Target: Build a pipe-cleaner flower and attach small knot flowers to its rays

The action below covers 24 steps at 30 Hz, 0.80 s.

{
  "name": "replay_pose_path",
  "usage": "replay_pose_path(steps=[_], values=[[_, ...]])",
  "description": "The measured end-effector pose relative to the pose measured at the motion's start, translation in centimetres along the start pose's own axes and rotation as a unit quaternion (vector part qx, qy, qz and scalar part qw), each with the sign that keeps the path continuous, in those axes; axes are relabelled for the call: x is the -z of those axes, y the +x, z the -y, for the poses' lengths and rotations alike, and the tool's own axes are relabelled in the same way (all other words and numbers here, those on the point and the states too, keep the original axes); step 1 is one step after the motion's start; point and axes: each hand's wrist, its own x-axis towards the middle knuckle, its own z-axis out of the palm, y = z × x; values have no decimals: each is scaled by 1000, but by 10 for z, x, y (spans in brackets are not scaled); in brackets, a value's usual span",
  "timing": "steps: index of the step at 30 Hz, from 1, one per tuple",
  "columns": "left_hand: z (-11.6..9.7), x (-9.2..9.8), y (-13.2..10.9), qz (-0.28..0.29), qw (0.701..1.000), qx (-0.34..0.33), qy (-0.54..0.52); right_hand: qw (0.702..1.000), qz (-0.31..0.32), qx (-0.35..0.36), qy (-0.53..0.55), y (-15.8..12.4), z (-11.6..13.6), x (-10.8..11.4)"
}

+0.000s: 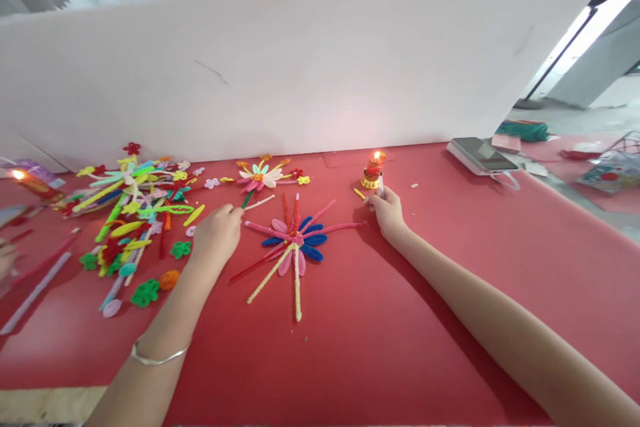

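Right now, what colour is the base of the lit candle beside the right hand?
Gold; the candle base shows best in the head view.

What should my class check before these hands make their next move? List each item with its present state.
1. Red candle lit and upright: ok.
2. Right hand clear of the flame: not ok, its fingers look close beside the candle.
3. Pale lilac stick pinched in the right hand: ok.
4. Left hand gripping the dark green pipe cleaner firmly: cannot tell, the fingertips are partly hidden.
5. Blue-and-pink pipe-cleaner flower resting on the red tabletop: ok.
6. Dark-screened device apart from the candle: ok, farther right.
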Motion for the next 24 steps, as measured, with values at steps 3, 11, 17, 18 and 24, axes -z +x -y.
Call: replay_pose_path(steps=[3, 11, 17, 18, 24], values=[[11, 2, 0, 46, 995, 76, 43, 1000, 3, 5, 0, 0, 0, 0], [34, -1, 4, 123, 969, 212, 13, 1000, 0, 2, 3, -2, 3, -1], [79, -19, -1, 46, 942, 332, -2, 1000, 5, 4, 4, -3, 1, 0], [89, -25, -2, 43, 932, 360, -15, 1000, 5, 5, 4, -2, 0, 0], [134, -60, -5, 57, 914, 393, -82, 1000, 13, 10, -7, -1, -2, 0]])
